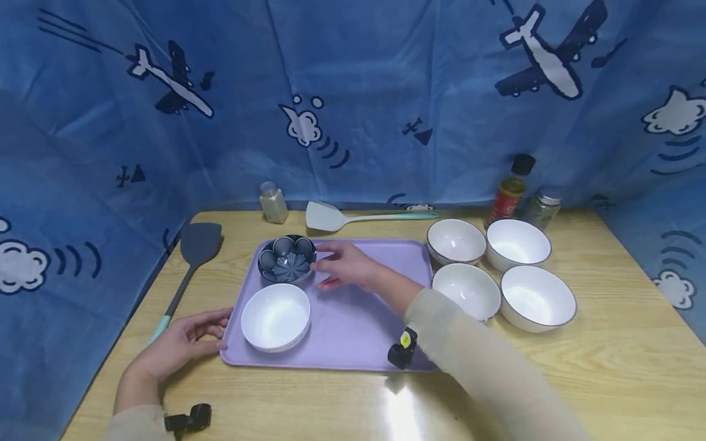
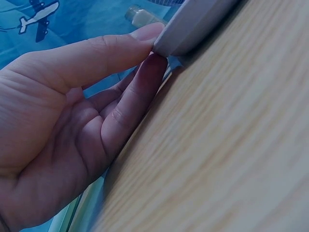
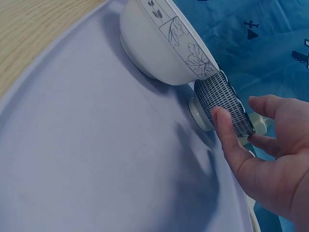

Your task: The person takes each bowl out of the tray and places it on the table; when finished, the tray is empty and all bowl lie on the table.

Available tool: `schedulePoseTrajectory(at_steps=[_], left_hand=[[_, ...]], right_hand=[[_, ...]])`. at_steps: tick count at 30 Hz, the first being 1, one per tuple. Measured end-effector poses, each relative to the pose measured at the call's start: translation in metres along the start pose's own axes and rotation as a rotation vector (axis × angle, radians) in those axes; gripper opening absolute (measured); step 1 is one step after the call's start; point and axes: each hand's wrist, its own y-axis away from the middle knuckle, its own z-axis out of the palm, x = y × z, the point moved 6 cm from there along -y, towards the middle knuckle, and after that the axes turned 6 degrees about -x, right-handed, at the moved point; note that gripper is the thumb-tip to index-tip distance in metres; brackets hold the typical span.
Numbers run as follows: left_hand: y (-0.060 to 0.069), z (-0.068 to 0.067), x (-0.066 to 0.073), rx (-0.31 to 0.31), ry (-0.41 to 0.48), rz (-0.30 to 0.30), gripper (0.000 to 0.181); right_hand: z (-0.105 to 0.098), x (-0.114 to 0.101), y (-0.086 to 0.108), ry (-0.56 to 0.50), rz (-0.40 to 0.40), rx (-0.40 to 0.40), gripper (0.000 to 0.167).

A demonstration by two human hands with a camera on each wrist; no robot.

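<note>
A dark patterned bowl (image 1: pixel 289 267) is being carried on a lavender tray (image 1: pixel 358 343), near its ten o'clock, with a white bowl (image 1: pixel 276 317) being kept just beside it at the dark bowl's six o'clock. Glazed ceramic is being assumed: fairly light, stiff, smooth enough to slip, and liable to chip, so a hold around the outer wall below the rim is being favoured. At the bowl's three o'clock, the right hand (image 1: pixel 347 266) is being held wide, fingertips being placed by the rim; whether they touch cannot be told. The tray's eight o'clock edge is being pinched by the left hand (image 1: pixel 176 343).
</note>
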Motion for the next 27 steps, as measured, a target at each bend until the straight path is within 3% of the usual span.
schedulePoseTrajectory(at_steps=[13,19,27], left_hand=[[0.004,0.0,0.005,0.007,0.02,0.042,0.069],[0.002,0.0,0.005,0.0,0.025,0.055,0.069],[0.003,0.0,0.005,0.009,0.02,0.021,0.07]], right_hand=[[0.015,0.01,-0.024,-0.203,-0.027,0.023,0.058],[0.018,0.008,-0.024,-0.255,-0.071,0.05,0.066],[0.01,0.007,-0.016,-0.293,-0.08,0.097,0.064]])
